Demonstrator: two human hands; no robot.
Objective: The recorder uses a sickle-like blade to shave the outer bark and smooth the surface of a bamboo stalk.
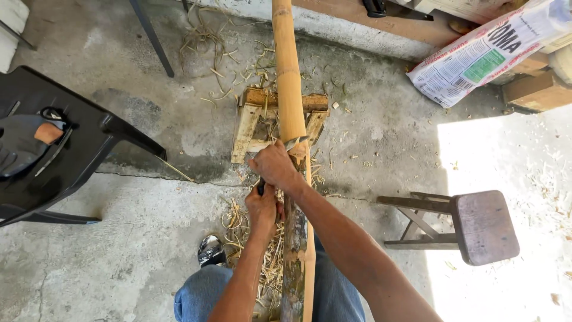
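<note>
A long bamboo pole (288,77) runs from my lap up the middle of the view, resting on a low wooden stand (249,122). Its far part is scraped pale yellow; the near part keeps dark green-brown skin. A knife blade (296,142) lies across the pole at the boundary between the two. My right hand (274,164) presses on the blade's back by the pole. My left hand (264,207) grips the knife's dark handle just left of the pole. The handle is mostly hidden by my fingers.
Bamboo shavings (238,226) litter the concrete floor under my hands and beyond the stand. A black plastic chair (89,149) with tools on its seat stands at left, a small wooden stool (482,225) at right, a printed sack (488,53) at top right.
</note>
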